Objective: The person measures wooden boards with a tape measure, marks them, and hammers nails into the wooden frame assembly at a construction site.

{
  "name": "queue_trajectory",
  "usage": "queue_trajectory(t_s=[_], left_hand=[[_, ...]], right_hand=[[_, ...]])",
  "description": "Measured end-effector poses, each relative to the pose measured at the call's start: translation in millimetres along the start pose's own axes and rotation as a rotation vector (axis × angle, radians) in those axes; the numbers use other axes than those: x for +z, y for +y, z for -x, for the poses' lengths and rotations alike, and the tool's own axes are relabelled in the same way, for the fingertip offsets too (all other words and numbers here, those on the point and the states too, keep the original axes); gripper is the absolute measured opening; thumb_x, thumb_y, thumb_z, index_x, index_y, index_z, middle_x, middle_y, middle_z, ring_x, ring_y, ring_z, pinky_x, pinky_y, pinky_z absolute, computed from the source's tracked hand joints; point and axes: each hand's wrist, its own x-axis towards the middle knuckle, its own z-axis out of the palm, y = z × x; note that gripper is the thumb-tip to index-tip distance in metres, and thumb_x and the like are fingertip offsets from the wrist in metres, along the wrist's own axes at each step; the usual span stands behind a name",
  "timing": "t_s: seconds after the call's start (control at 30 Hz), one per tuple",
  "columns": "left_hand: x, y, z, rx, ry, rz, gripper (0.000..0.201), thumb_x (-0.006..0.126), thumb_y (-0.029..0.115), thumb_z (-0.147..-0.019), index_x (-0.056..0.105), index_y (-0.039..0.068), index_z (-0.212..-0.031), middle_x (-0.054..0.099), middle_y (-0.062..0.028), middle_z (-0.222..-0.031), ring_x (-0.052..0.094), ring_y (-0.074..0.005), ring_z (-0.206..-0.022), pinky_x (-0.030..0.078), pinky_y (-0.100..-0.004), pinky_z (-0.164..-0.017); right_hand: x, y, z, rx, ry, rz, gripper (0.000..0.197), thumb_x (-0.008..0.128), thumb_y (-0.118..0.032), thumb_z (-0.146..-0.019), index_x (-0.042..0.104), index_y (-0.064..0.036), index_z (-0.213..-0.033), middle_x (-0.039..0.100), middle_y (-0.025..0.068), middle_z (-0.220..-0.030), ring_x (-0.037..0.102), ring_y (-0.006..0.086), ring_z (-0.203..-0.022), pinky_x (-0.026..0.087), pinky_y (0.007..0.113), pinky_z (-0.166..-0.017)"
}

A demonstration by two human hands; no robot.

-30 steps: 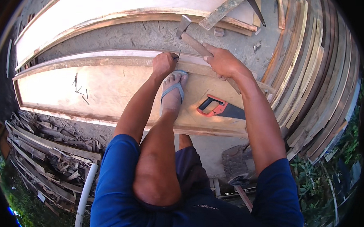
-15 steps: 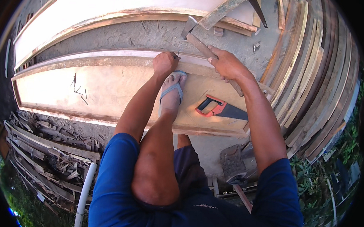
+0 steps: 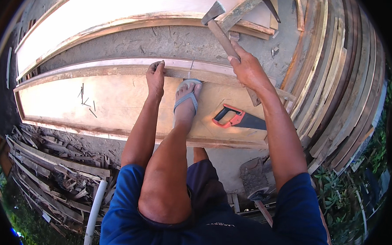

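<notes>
My right hand (image 3: 249, 72) is wrapped round the wooden handle of a hatchet (image 3: 223, 37), its metal head raised beyond the far side of a wooden frame (image 3: 97, 68). A nail (image 3: 192, 64) stands upright in the frame's far rail. To the left of the nail, my left hand (image 3: 156, 78) holds that rail with curled fingers. My foot, in a grey flip-flop (image 3: 186, 98), presses on the panel inside the frame, just in front of the nail. On the same panel lie a handsaw (image 3: 237, 117) with an orange and black handle and several loose nails (image 3: 82, 93).
Another framed panel (image 3: 122, 10) lies beyond this one, with a wood offcut (image 3: 240, 11) and a dark blade at its right end. Long boards (image 3: 333, 80) are stacked at the right. Scrap wood (image 3: 67, 174) and a white pipe (image 3: 96, 210) lie at the lower left.
My left hand has let go of the nail and moved left along the rail; the nail stands by itself. The hatchet's head has risen, away from the rail.
</notes>
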Motion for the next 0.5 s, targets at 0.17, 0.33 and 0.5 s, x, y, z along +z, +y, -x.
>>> queue_trajectory(t_s=[0.17, 0.33, 0.5], left_hand=[[46, 25, 13, 0.504, -0.212, -0.989, 0.048, 0.069, 0.050, -0.088, 0.075, 0.006, -0.104, 0.074, -0.0169, -0.104, 0.072, -0.0362, -0.095, 0.056, -0.0451, -0.083], [78, 16, -4, 0.306, -0.344, -1.172, 0.040, 0.066, 0.046, -0.091, 0.077, 0.010, -0.105, 0.074, -0.0197, -0.099, 0.071, -0.0405, -0.097, 0.056, -0.0476, -0.084], [77, 15, -4, 0.308, -0.286, -1.131, 0.031, 0.065, 0.036, -0.090, 0.078, 0.010, -0.098, 0.074, -0.0232, -0.093, 0.072, -0.0413, -0.093, 0.056, -0.0484, -0.084]], right_hand=[[-22, -17, -11, 0.014, 0.195, -0.109, 0.062, 0.055, -0.026, -0.102, 0.034, -0.0214, -0.160, 0.054, 0.0041, -0.073, 0.053, 0.0145, -0.055, 0.048, 0.034, -0.048], [24, 3, 7, 0.118, 0.012, -0.142, 0.062, 0.055, -0.024, -0.102, 0.034, -0.0190, -0.160, 0.054, 0.0044, -0.073, 0.053, 0.0144, -0.054, 0.047, 0.033, -0.048], [36, 17, 11, 0.141, -0.184, -0.064, 0.060, 0.054, -0.025, -0.103, 0.035, -0.0201, -0.160, 0.059, 0.0070, -0.079, 0.054, 0.0146, -0.054, 0.048, 0.035, -0.049]])
